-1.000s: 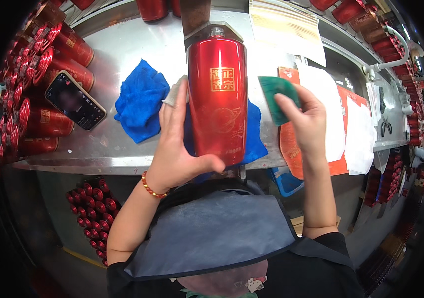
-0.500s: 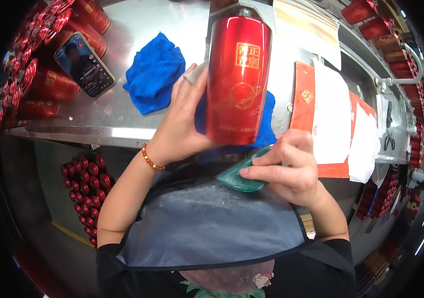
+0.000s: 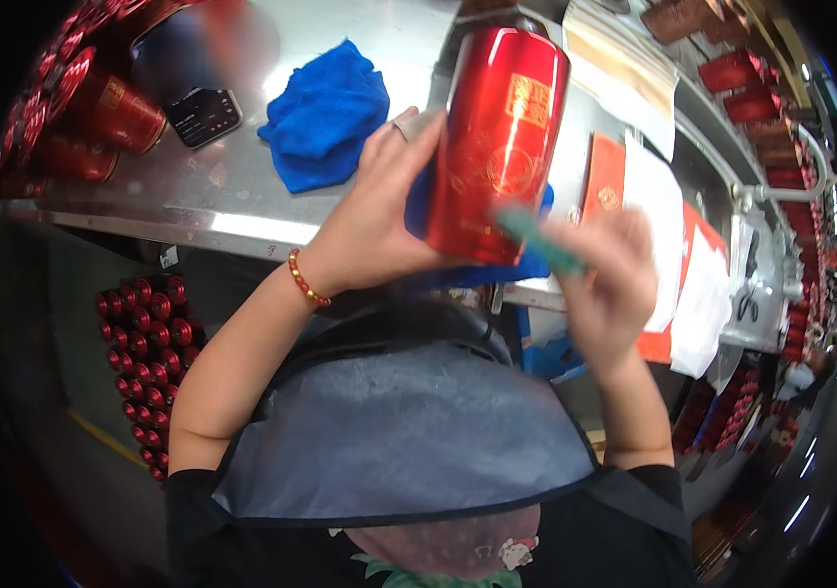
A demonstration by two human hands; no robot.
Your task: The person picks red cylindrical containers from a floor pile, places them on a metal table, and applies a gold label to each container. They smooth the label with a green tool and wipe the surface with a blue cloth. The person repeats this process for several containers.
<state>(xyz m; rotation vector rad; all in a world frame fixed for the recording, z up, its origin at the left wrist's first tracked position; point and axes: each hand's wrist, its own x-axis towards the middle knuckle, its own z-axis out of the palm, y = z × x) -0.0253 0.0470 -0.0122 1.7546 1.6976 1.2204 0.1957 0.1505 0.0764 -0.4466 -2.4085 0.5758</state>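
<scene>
A glossy red bottle [image 3: 499,137] with gold emblems and a dark neck leans slightly right at the table's near edge. Around its left side my left hand [image 3: 379,211] is closed, thumb near the base. My right hand [image 3: 616,279], smeared by motion, pinches a thin green scraper [image 3: 544,243]. The scraper's tip overlaps the lower front of the bottle; whether it touches cannot be told. Behind and below the bottle a blue cloth [image 3: 528,267] shows in part. Another crumpled blue cloth [image 3: 325,120] lies left of the bottle.
A phone [image 3: 205,116] lies by several red bottles [image 3: 110,103] at the left, under a large blurred shape [image 3: 208,44]. Orange-red and white sheets [image 3: 652,186] lie at the right. Many red bottles stand below the table [image 3: 242,230] on the left.
My right hand has lifted the green scraper from over the apron up to the bottle's lower front. The bottle now tilts more to the right. A blurred shape has appeared above the phone.
</scene>
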